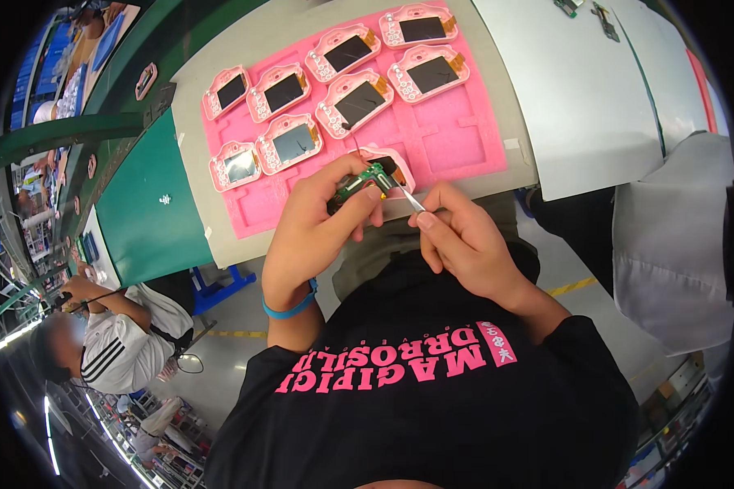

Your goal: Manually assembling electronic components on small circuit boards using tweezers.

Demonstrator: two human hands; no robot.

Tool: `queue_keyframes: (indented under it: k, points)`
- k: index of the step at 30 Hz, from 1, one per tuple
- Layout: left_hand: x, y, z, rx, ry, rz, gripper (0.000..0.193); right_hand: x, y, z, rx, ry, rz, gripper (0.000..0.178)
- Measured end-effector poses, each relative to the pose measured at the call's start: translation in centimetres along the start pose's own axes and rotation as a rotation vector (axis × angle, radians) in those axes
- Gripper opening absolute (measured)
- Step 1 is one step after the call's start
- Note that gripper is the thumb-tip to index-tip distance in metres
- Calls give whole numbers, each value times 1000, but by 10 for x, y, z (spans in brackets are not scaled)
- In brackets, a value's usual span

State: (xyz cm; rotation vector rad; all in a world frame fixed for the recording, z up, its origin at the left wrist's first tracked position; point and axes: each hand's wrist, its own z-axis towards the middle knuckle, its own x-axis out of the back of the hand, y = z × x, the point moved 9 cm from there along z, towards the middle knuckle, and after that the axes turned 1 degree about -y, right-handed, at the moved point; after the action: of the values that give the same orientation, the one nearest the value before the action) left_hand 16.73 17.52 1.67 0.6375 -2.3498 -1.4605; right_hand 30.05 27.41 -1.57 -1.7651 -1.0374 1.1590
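My left hand (322, 216) is closed around a green circuit board (373, 174), thumb on the near side and fingers behind it. Between the thumb and fingers of my right hand (462, 239) is a pair of metal tweezers (412, 199), its tip reaching the right end of the board. Just beyond the board lies a pink device shell with a dark screen (400, 169), partly hidden by the board and my left hand. Several more pink shells with screens (359, 104) lie on the pink foam tray (458, 151) farther off.
Under the tray is a beige mat (189, 106), with a green work surface (143, 191) to its left. A white surface (563, 98) at right bears small board parts (605, 23) at its far end. A person in a white shirt (130, 350) works at left; grey cloth (669, 236) hangs at right.
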Motion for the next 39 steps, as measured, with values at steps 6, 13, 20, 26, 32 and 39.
queue_keyframes:
  k: [6, 13, 20, 26, 32, 39]
  points:
    - [-3, -5, 1, -48, -20, 14, 14, 2, -8, -2, -19, 71, -177, 4]
    - [-6, -7, -1, -28, 16, 24, 14, 4, -15, -7, 71, 119, -414, 7]
    - [-7, -8, -3, -26, 39, 61, 13, 4, -10, -9, 45, 72, -370, 7]
    - [-10, -8, -2, -79, 31, 77, 13, 5, -9, -9, 21, 68, -321, 7]
    - [-12, -7, -2, -71, 26, 57, 11, 9, -8, -10, -21, 68, -239, 6]
    - [-14, -7, -1, -81, 29, 51, 11, 8, -10, -10, 0, 72, -271, 6]
